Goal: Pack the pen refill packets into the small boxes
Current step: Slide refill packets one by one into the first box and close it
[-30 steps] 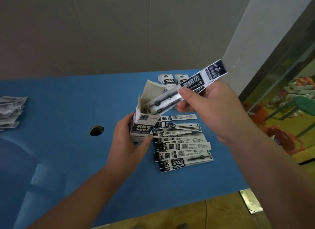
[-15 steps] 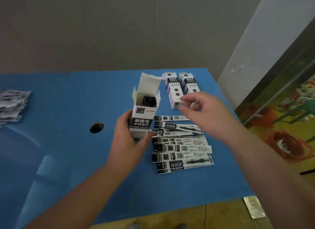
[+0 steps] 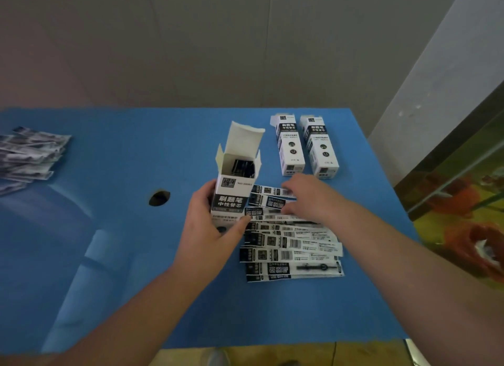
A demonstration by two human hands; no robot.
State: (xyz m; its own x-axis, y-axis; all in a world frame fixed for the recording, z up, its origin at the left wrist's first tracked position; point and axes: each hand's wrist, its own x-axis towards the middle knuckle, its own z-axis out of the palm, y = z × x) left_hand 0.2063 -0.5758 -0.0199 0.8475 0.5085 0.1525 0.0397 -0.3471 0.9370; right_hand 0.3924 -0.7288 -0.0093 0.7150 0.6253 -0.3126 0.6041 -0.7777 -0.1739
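Observation:
My left hand [image 3: 210, 229] grips an upright white and black small box [image 3: 234, 185] with its top flap open; dark refill packets show inside it. Several flat pen refill packets [image 3: 289, 248] lie fanned on the blue table [image 3: 109, 229] just right of the box. My right hand [image 3: 311, 199] reaches down over the far packets of that row, with fingers and thumb spread around one packet [image 3: 268, 201]; a firm hold on it cannot be made out. Two closed small boxes [image 3: 290, 147] [image 3: 320, 149] lie side by side behind the row.
A second heap of refill packets [image 3: 27, 158] lies at the table's far left edge. A dark round hole [image 3: 159, 198] sits in the tabletop left of the held box. A grey wall stands behind and a pillar to the right; the table's near edge drops to a yellow floor.
My right hand put its packet into the open box, let go, and came down onto the far packets of the row. The left hand kept hold of the box.

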